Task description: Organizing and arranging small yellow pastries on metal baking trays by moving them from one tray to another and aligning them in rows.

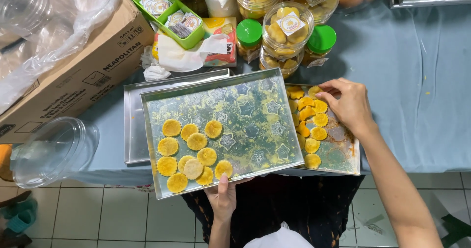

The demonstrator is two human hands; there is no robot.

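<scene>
Left hand [223,196] pinches the near rim of the top baking tray [255,125], thumb on top; the thin, stiff metal is light, tilted off the counter [417,81] edge. Right hand [349,105], fingers together, touches crumbly round cookies [314,123] on the lower tray [343,152] at 3 o'clock. Jars [288,29] crowd 12 o'clock; open room right.

The upper tray [245,110] of cookies [192,155] overlaps a right tray [343,154], jars [287,29] behind.

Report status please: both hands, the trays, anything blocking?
Left hand grips near edge of top tray, thumb on rim. Right hand, fingers on a cookie in lower tray. Top tray overlaps lower tray's left side.
</scene>
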